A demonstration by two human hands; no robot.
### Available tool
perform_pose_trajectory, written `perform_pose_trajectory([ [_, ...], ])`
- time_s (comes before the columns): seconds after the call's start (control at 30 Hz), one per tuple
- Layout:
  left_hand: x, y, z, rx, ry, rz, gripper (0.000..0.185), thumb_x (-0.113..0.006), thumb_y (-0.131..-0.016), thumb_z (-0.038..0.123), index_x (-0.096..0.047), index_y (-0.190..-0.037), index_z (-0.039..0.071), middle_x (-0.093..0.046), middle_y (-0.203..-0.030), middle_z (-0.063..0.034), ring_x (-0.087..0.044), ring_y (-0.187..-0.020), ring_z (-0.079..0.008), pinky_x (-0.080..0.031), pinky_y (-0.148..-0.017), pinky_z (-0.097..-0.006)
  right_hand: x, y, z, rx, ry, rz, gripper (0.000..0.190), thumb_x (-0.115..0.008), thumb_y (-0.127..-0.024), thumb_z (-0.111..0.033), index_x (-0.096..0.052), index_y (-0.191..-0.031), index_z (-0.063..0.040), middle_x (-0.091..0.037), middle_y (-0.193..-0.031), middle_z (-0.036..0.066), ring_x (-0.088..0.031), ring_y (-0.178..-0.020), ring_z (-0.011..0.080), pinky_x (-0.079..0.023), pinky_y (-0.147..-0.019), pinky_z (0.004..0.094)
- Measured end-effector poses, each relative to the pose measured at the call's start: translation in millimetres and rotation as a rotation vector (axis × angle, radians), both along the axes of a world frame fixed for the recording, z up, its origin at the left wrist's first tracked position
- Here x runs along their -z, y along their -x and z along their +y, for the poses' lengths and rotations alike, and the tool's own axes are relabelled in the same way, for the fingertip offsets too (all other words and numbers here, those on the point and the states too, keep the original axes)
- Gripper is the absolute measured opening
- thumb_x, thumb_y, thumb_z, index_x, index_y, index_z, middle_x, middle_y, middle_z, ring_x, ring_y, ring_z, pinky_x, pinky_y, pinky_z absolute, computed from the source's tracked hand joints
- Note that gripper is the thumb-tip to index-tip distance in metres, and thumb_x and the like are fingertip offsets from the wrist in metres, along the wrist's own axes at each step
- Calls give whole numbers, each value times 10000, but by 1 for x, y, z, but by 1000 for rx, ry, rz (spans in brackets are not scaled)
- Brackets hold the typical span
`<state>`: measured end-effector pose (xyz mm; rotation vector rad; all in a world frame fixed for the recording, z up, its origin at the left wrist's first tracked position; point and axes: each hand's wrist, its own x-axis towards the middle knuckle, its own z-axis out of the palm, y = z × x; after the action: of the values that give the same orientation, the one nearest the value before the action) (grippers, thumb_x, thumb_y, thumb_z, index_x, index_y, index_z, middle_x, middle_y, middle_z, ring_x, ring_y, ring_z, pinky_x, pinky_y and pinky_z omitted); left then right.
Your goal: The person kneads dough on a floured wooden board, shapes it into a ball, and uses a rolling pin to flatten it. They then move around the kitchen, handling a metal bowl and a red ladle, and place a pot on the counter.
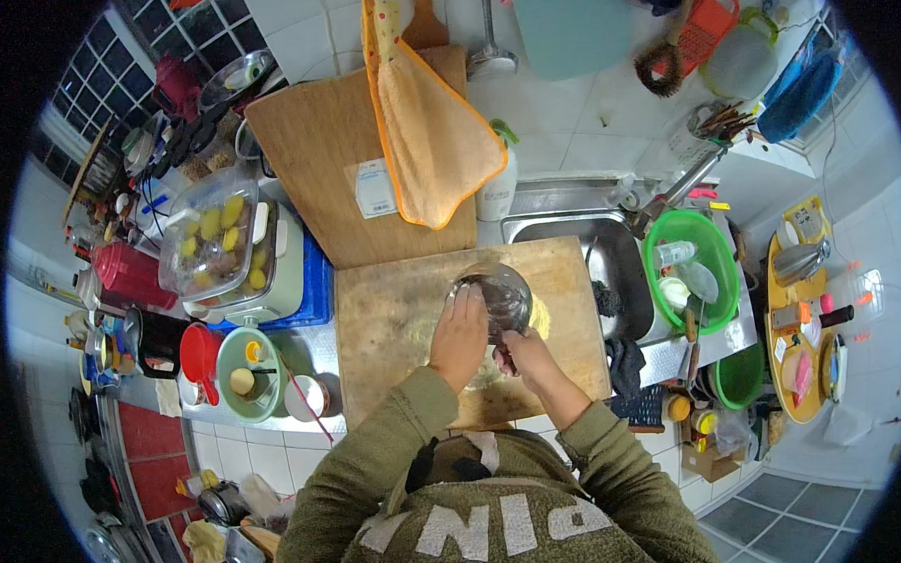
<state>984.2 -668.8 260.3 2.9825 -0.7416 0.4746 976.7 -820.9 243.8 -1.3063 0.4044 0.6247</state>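
A dark, shiny cleaver-like or pan-like round metal thing (pixel 506 294) is over a wooden board (pixel 390 309); its exact kind is hard to tell. My left hand (pixel 460 334) lies flat on its left part, fingers together and pointing away from me. My right hand (pixel 526 355) is closed at its near edge, where a handle seems to be gripped. Yellow flour or meal (pixel 540 317) lies on the board just right of the round thing, with a faint dusting to the left. Whatever is under the round thing is hidden.
A metal sink (pixel 618 269) with a green basket (pixel 731 291) is at the right. A second wooden board (pixel 313 165) leans behind, beside an orange towel (pixel 432 154). At the left stand a food steamer (pixel 283 268), a pale green bowl (pixel 227 378) and a white cup (pixel 305 398).
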Motion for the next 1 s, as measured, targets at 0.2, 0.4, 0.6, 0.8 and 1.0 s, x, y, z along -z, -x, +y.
perform_pose_trajectory([
  [0.2, 4, 3, -10, 11, 474, 498, 318, -548, -882, 70, -566, -1169, -65, -525, -1264, -203, -505, -1183, -372, -437, -998, -412, -3, 4, 1, 60, 15, -68, 296, -455, -962, -177, -546, -717, -37, -547, -557, 80, -476, -416, 162, -322, -378, 302],
  [0.4, -4, 0, 3, 168, 200, 218, 366, -570, -907, 147, -550, -1211, -56, -500, -1332, -191, -483, -1230, -374, -436, -1001, -402, -2, -4, -18, -27, -16, 3, 225, -460, -945, -149, -550, -783, -23, -551, -571, 80, -475, -408, 172, -333, -376, 317],
  [0.6, -1, 7, -16, 7, 179, 352, 456, -599, -867, 179, -544, -1267, -33, -503, -1351, -170, -476, -1252, -350, -400, -1049, -403, -5, -9, -18, 12, -43, -20, 336, -445, -950, -171, -556, -673, -16, -548, -522, 95, -480, -372, 188, -343, -359, 317],
  [0.8, -5, 3, 4, 259, 202, 478, 499, -591, -857, 164, -522, -1319, -12, -510, -1348, -166, -472, -1264, -326, -371, -1081, -397, -4, -6, -27, -81, 9, -57, 234, -450, -944, -141, -564, -774, -27, -552, -551, 69, -488, -398, 160, -351, -364, 295],
  [1.0, -10, -1, 3, 108, -309, 43, 470, -525, -876, 145, -522, -1324, -2, -515, -1355, -131, -452, -1283, -282, -358, -1089, -401, -10, -17, -33, -118, -47, 1, 240, -462, -950, -146, -540, -751, -35, -556, -546, 77, -489, -395, 164, -349, -366, 294],
])
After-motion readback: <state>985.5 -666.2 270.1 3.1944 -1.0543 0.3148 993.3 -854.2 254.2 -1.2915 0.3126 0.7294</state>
